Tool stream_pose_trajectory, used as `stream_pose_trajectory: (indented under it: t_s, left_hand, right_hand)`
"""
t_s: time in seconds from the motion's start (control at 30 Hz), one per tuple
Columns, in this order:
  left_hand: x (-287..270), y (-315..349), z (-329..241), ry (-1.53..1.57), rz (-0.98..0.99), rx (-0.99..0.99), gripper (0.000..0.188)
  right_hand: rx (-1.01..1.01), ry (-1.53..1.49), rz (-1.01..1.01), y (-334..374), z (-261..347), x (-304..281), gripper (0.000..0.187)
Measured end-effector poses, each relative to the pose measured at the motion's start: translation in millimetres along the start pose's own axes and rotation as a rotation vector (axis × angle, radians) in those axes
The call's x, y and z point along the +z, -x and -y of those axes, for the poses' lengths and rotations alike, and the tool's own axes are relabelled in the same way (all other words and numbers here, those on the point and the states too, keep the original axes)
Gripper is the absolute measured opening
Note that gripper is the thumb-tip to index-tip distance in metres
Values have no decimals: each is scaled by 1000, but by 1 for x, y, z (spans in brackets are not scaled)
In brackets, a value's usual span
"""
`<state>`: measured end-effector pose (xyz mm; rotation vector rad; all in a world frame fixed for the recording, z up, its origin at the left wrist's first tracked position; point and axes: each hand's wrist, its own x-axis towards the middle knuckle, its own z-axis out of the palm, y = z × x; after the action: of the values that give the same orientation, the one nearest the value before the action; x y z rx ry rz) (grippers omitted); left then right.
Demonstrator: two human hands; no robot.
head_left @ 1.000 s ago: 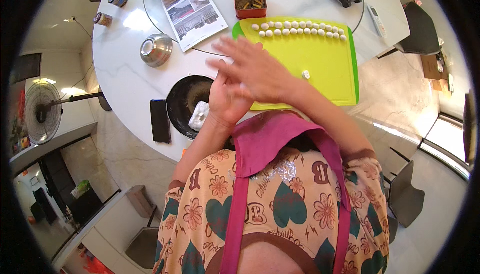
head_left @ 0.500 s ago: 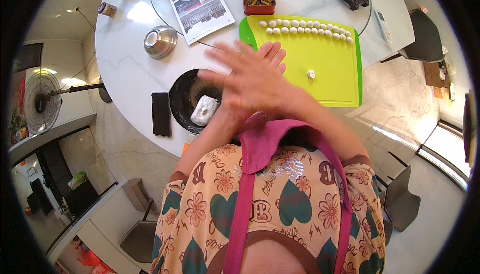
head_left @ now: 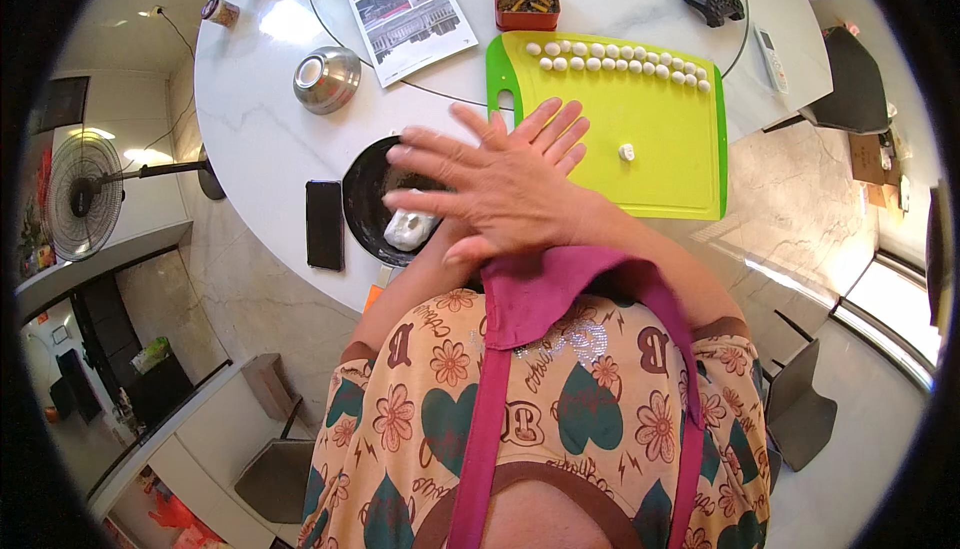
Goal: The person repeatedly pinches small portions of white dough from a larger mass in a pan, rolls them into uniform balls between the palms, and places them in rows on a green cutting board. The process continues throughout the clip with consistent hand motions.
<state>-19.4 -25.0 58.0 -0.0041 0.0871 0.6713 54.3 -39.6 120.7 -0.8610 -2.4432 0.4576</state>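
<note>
Palm against palm, my two hands cross above the table between the black pan and the cutting board. My right hand (head_left: pixel 505 194) lies on top, its fingers spread toward the left. Beneath it my left hand (head_left: pixel 556 136) is turned palm up with its fingers stretched out. Whatever may be between the palms is hidden. A lump of white dough (head_left: pixel 407 232) rests in the black pan (head_left: pixel 368 189), partly behind my right fingers. On the yellow-green cutting board (head_left: pixel 660 184) lie a small dough piece (head_left: pixel 626 153) and two rows of white dough balls (head_left: pixel 620 65).
A black phone (head_left: pixel 324 226) lies left of the pan. Beyond it are an upturned metal bowl (head_left: pixel 327 80), a printed sheet (head_left: pixel 415 19) and two small jars (head_left: pixel 220 12). A red tin (head_left: pixel 526 1), a game controller (head_left: pixel 713 6) and a remote (head_left: pixel 771 61) lie farther back.
My right hand has slid over the left one, its fingers swinging nearer to me and over the pan. More of my left fingers shows. The view has shifted slightly.
</note>
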Motion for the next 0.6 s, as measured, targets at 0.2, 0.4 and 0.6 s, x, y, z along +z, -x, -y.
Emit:
stream_pose_trajectory:
  t_s: [0.2, 0.4, 0.6]
  left_hand:
    - [6, -1, -7, 80, 66, 102, 73]
    - [2, -5, -4, -151, -56, 96, 81]
    - [-4, -6, -6, -143, -71, 78, 78]
  right_hand:
    - [205, 183, -2, 6, -34, -6, 68]
    - [105, 206, -13, -14, -22, -3, 71]
    - [9, 177, 37, 1, -5, 3, 75]
